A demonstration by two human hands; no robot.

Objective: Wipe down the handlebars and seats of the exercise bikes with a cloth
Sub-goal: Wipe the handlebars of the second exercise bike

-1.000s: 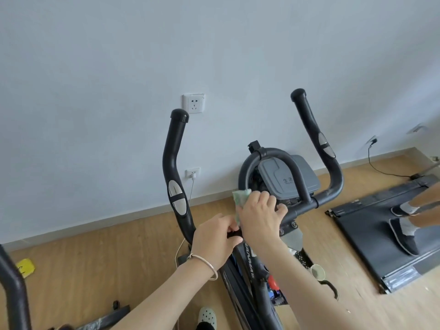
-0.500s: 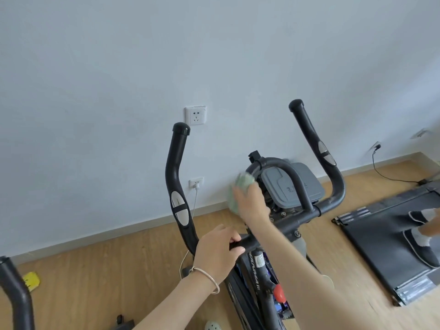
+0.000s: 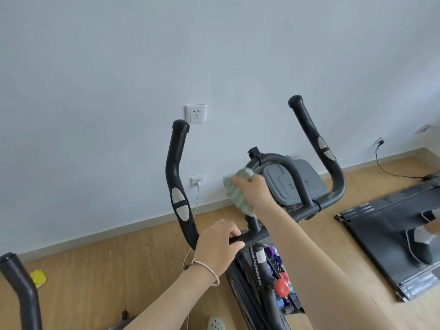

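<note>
The black handlebars (image 3: 177, 177) of an exercise bike rise in front of me, with two upright grips and an inner loop (image 3: 283, 161) around a grey console (image 3: 295, 184). My left hand (image 3: 217, 246) grips the lower crossbar left of the stem. My right hand (image 3: 253, 191) holds a green cloth (image 3: 235, 190) against the left side of the inner loop. The seat is out of view.
A second bike's handlebar (image 3: 20, 289) pokes up at the bottom left. A treadmill (image 3: 385, 236) lies on the wooden floor at right with another person's feet (image 3: 420, 244) on it. Wall sockets (image 3: 195, 113) and a white charger cable (image 3: 194, 210) are behind the bike.
My right hand has carried the cloth from the crossbar up along the left side of the inner loop. My left hand has kept its grip on the crossbar.
</note>
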